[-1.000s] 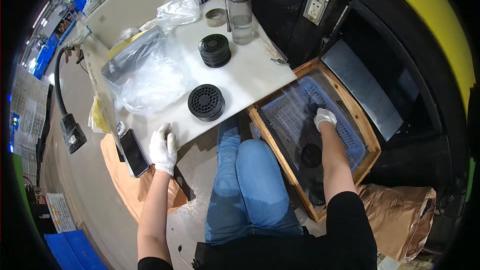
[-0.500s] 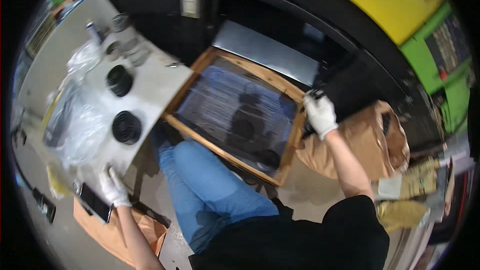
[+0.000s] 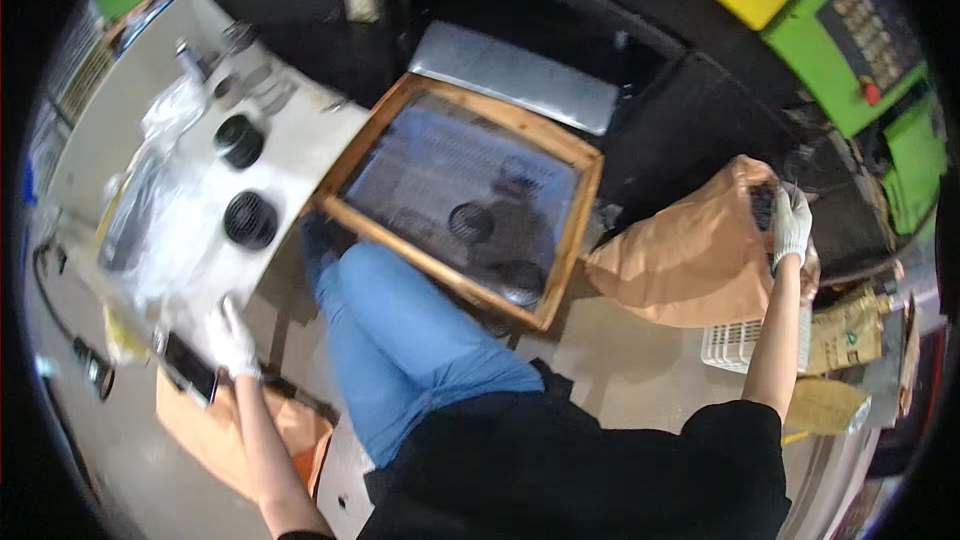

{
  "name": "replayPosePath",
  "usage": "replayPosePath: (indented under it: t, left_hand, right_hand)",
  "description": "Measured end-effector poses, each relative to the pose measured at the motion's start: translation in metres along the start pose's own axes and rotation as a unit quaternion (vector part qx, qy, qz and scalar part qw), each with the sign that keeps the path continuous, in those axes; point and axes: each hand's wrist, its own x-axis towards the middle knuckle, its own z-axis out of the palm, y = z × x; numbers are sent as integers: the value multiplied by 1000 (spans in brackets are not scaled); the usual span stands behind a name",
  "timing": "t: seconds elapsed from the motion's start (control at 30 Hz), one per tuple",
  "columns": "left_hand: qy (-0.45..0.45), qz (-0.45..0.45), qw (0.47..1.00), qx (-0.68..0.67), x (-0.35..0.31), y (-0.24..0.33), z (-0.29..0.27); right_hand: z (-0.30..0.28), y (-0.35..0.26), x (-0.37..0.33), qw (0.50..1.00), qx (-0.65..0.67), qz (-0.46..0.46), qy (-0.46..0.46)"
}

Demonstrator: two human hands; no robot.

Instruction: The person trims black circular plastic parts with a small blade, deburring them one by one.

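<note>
Right hand (image 3: 793,222): moved from wooden tray (image 3: 569,230) to one of two brown bags (image 3: 690,260); grip couldn't be told.
Left hand (image 3: 232,338): lay loosely outstretched at table (image 3: 310,135) edge.
Black grilles (image 3: 250,220): two stood on table, two lay in tray.

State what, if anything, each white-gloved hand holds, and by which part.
Cannot be told for the right hand, at the mouth of the brown paper bag; the left hand, by the white tabletop, shows nothing held.
</note>
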Motion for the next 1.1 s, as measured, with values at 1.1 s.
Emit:
replayPosePath:
  t: [1.1]
  left_hand:
    - [-389, -241, 663, -592, -100, 207, -46]
  right_hand:
    - [259, -225, -298, 762, 382, -269, -448]
